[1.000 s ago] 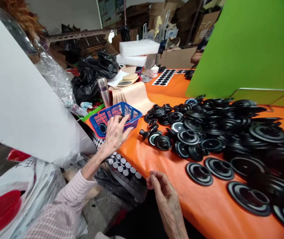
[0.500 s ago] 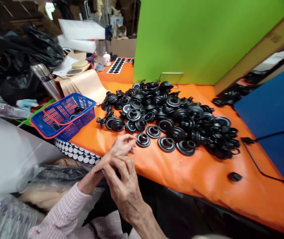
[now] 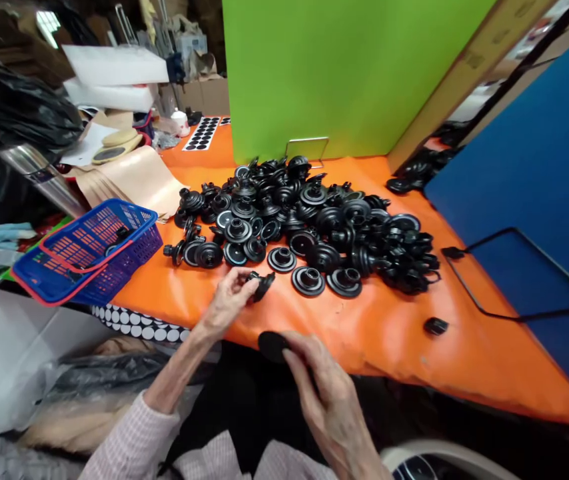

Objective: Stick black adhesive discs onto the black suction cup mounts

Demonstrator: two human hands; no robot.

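My left hand point(image 3: 225, 301) pinches a black, round, stepped plastic part point(image 3: 263, 285) by its stem, tilted on edge just above the orange table cover. Between the thumb and fingers of my right hand point(image 3: 332, 393) is a thin black disc point(image 3: 271, 346), held near the table's front edge. The disc and the part are apart. Close to my left hand, a few similar parts stand stem-up in front of the heap: one part point(image 3: 282, 259), another point(image 3: 308, 281) and a third point(image 3: 344, 281). Behind them spreads a large heap of black parts point(image 3: 314, 217).
On the left stands a blue basket point(image 3: 139, 230) with some black parts inside. A sheet of black round stickers point(image 3: 202, 133) lies at the back. A green panel point(image 3: 309, 73) and a blue panel point(image 3: 524, 180) border the table. One small black piece point(image 3: 435, 326) lies at right.
My left hand has picked up the nearest stem-up part from the table. My right hand has moved right, away from the left, and the black disc now shows in it. The view has shifted right.
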